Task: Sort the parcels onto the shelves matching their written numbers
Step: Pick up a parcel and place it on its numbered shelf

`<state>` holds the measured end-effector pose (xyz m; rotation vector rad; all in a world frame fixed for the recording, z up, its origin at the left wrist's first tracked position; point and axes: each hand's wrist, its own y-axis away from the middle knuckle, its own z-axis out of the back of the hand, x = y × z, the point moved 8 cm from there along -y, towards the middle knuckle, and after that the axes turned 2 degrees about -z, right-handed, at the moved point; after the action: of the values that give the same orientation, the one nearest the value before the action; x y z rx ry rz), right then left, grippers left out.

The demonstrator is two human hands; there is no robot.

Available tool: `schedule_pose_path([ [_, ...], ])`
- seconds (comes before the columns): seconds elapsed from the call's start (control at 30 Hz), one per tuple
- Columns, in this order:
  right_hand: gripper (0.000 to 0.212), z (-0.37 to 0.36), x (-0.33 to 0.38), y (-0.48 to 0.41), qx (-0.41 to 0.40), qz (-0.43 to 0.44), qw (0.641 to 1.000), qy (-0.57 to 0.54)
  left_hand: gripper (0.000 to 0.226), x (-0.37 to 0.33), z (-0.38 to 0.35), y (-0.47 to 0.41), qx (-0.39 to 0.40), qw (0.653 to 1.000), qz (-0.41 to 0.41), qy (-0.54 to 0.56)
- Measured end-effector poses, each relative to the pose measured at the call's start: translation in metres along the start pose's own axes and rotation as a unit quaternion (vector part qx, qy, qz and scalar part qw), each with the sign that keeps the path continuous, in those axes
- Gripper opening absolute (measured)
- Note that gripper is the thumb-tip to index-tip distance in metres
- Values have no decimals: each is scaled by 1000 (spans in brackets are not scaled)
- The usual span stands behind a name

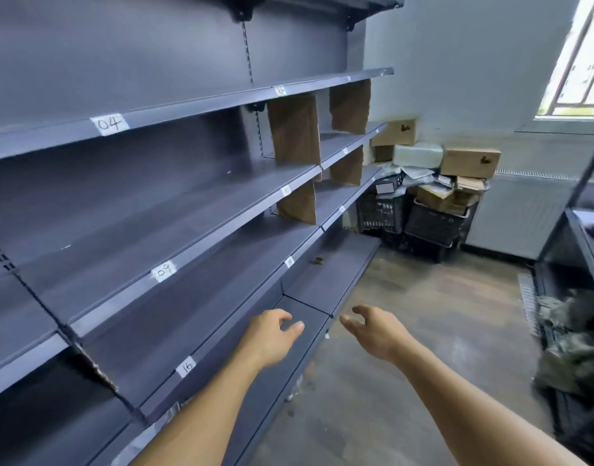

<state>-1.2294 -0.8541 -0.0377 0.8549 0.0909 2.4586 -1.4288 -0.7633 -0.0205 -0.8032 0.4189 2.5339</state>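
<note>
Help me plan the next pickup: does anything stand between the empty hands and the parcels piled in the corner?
Nothing visible does. Bare floor runs from the left hand and right hand to the parcels, which lie on black crates past the end of the shelves.

Daylight comes from the window (581,55) at upper right — blown out, panes glaring. The rest is evenly, coolly lit, and the shelves (188,183) cast soft shadows on the tiers beneath. Wide-angle bends the shelf edges — right border smeared, far labels (280,90) too soft to read.
</note>
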Motion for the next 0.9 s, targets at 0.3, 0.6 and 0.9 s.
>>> schedule_pose_path([
  [0.3,64,91,-105,-63,-34,-55,998,-27,45,-115,-70,-91,55,997,-44,-8],
  [0.6,63,160,-175,-119,-79,-120,989,-43,49,-193,-120,-189,109,988,-103,-33],
  [0.9,61,211,-199,-232,-131,-166,977,-35,46,-239,-133,-339,124,981,-151,-10],
])
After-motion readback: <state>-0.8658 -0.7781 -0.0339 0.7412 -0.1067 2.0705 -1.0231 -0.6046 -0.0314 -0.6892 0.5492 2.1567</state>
